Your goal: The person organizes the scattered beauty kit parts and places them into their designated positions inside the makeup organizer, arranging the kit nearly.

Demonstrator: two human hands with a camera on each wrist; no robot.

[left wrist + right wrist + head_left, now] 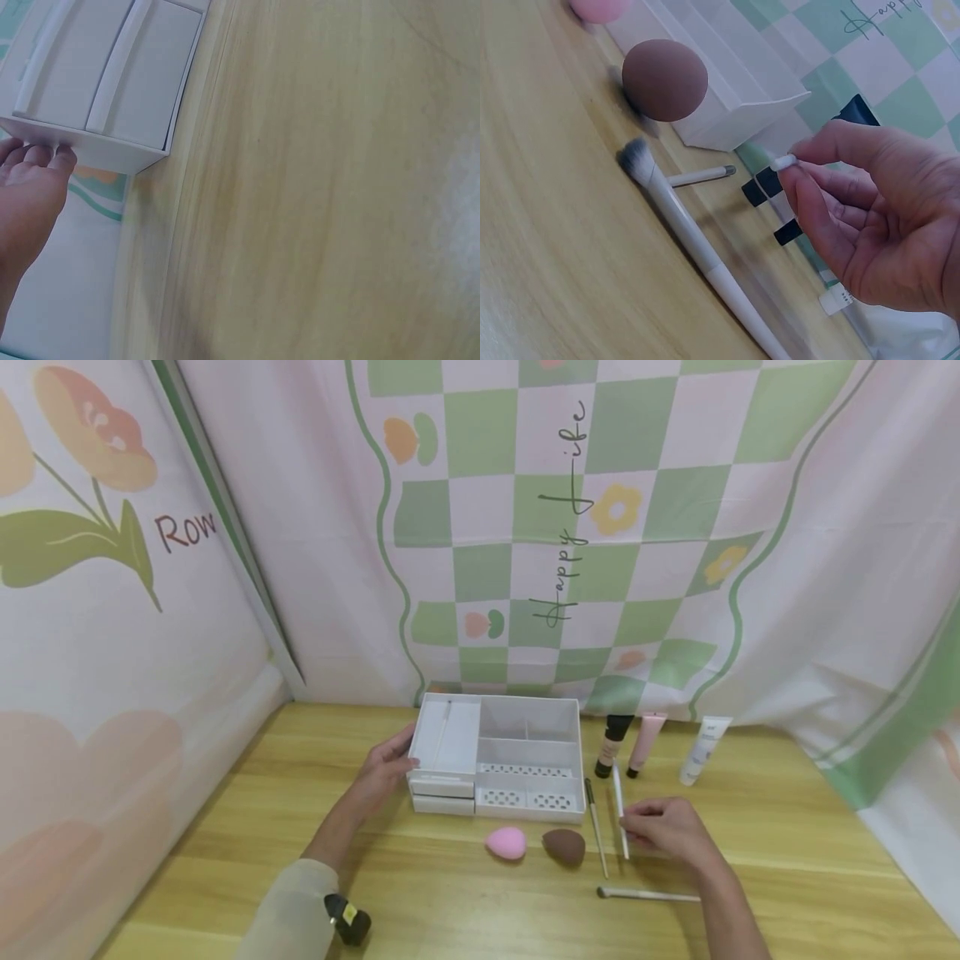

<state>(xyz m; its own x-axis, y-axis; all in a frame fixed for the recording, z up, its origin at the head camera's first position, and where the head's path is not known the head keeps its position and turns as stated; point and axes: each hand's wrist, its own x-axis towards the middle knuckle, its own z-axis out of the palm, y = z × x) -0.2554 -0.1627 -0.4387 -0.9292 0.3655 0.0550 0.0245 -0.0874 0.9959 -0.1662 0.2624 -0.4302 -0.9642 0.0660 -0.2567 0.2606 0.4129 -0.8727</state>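
Observation:
A white makeup organizer [528, 760] has drawers at its left and open compartments at its right. My left hand [382, 772] rests against its left side, fingertips on the side wall in the left wrist view. A thin stick lies on the organizer's left top section. My right hand [667, 831] pinches a slim white stick [619, 810] between thumb and fingertips, above the table. In the right wrist view only the white end [784, 162] shows past the fingertips. Close by lie a slim makeup brush [597, 831] and a thicker makeup brush [705, 247] with a pale handle.
A pink makeup sponge [507, 843] and a brown one [564, 847] sit before the organizer. Behind my right hand stand a black-capped foundation tube [611, 747], a pink tube [647, 743] and a white tube [703, 752]. A patterned curtain [555, 527] hangs along the wooden table's back edge.

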